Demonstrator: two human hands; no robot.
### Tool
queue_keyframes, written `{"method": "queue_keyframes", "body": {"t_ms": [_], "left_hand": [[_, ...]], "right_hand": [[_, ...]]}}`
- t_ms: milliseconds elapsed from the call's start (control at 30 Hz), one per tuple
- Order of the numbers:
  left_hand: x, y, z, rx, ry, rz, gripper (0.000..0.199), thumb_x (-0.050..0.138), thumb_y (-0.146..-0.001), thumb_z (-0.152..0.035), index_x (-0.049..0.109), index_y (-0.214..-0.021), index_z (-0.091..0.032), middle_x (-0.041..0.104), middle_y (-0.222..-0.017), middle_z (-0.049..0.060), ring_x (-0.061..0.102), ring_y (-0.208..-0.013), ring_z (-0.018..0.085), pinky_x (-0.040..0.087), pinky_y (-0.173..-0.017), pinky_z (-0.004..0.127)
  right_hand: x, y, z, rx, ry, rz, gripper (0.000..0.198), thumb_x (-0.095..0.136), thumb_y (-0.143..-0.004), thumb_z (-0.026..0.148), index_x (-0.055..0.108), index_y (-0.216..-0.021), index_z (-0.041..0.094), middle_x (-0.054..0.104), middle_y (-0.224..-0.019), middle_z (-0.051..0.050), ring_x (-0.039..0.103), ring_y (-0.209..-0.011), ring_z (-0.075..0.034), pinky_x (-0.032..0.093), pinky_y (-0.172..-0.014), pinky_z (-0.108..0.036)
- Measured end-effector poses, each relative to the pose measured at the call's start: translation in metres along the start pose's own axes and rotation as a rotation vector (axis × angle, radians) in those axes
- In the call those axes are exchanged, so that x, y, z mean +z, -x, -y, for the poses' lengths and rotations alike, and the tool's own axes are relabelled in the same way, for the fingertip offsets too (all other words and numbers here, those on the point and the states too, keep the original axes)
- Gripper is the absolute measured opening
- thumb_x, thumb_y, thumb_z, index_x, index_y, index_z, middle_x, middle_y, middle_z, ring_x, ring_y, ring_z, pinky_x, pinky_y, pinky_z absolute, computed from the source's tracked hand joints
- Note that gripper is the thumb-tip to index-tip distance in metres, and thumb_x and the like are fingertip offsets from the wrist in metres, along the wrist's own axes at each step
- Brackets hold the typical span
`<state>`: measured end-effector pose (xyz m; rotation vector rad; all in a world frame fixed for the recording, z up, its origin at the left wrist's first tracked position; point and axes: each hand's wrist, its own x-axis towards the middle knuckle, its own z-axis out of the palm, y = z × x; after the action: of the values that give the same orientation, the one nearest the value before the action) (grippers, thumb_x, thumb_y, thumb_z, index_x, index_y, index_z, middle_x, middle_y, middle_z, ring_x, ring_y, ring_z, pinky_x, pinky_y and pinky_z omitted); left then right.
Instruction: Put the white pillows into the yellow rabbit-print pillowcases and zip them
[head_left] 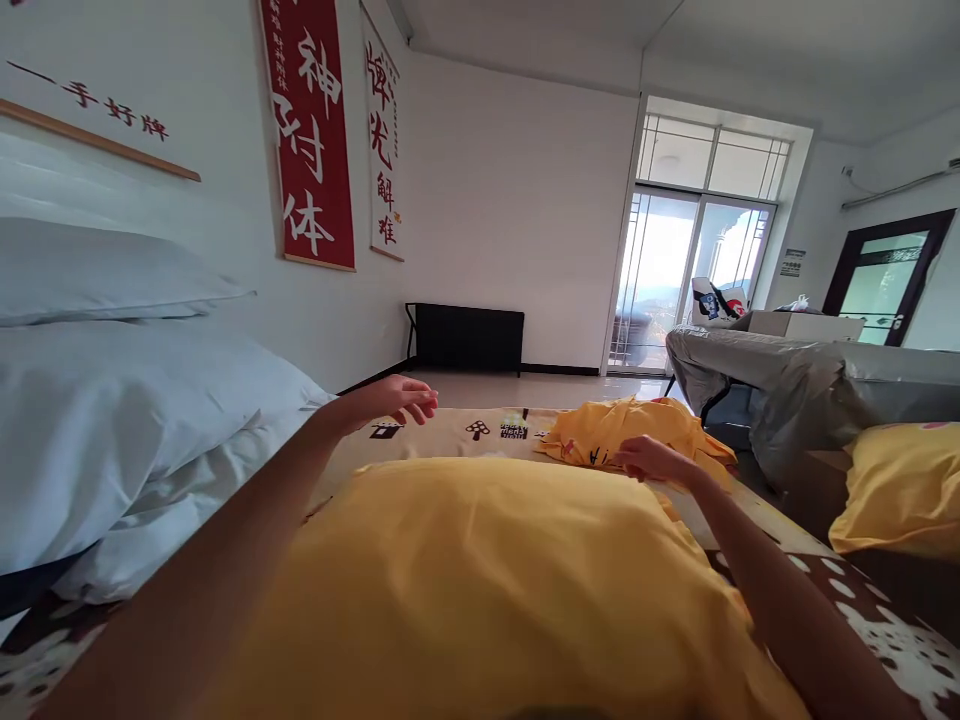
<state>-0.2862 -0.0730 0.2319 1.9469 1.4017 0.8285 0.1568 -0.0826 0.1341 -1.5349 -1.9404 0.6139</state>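
Observation:
A plump yellow pillow [480, 580] lies right in front of me and fills the lower middle of the view. My left hand [405, 398] is raised just beyond its far left corner, with loosely bent fingers apart and nothing in them. At the far right corner, my right hand [654, 460] hovers close to the pillow's edge. Its fingers are partly bent and point left, and I see nothing held in them; whether they touch the cloth I cannot tell. Behind that hand lies a crumpled yellow cloth [615, 425] with dark lettering.
The pillow rests on a patterned beige and brown cloth [855, 590]. White pillows [150, 400] are piled at left. Another yellow pillow [907, 490] sits on a cardboard box at right. Behind it stands a table under grey plastic sheeting [802, 375]. A black panel [469, 340] stands by the far wall.

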Motion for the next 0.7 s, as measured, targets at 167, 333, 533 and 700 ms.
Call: {"method": "queue_keyframes", "body": {"t_ms": [167,333,533,700], "left_hand": [[0.052,-0.031,-0.022,0.077,-0.338,0.18,0.04,0.044,-0.08,-0.052,0.064,-0.092,-0.02,0.069,-0.105,0.005,0.063,-0.098,0.02,0.049,-0.072,0.026],[0.137,-0.07,-0.015,0.052,-0.525,0.256,0.027,0.053,-0.086,-0.038,0.064,-0.096,-0.015,0.066,-0.104,0.007,0.061,-0.097,0.02,0.048,-0.086,0.037],[0.18,-0.077,0.047,0.001,-0.642,0.228,0.04,0.044,-0.091,-0.047,0.06,-0.11,-0.015,0.061,-0.116,0.01,0.056,-0.109,0.022,0.04,-0.099,0.047],[0.134,-0.074,0.107,-0.086,-0.574,0.237,0.053,0.03,-0.088,-0.054,0.062,-0.118,-0.022,0.059,-0.128,0.011,0.054,-0.117,0.026,0.037,-0.102,0.041]], "right_hand": [[0.049,-0.019,0.064,-0.036,0.455,0.176,0.009,0.069,-0.073,0.022,0.065,-0.074,0.014,0.067,-0.081,-0.007,0.062,-0.078,-0.018,0.049,-0.075,-0.033],[0.108,-0.051,0.117,-0.051,0.623,0.171,0.032,0.055,-0.09,0.035,0.056,-0.115,0.016,0.058,-0.117,-0.007,0.057,-0.103,-0.02,0.049,-0.088,-0.043],[0.149,-0.078,0.066,-0.02,0.535,0.126,0.031,0.05,-0.092,0.038,0.059,-0.111,0.015,0.06,-0.115,-0.008,0.058,-0.104,-0.021,0.046,-0.091,-0.044],[0.122,-0.084,-0.025,0.038,0.362,0.143,0.043,0.032,-0.094,0.038,0.068,-0.089,0.016,0.069,-0.104,-0.012,0.062,-0.097,-0.022,0.045,-0.085,-0.033]]}}
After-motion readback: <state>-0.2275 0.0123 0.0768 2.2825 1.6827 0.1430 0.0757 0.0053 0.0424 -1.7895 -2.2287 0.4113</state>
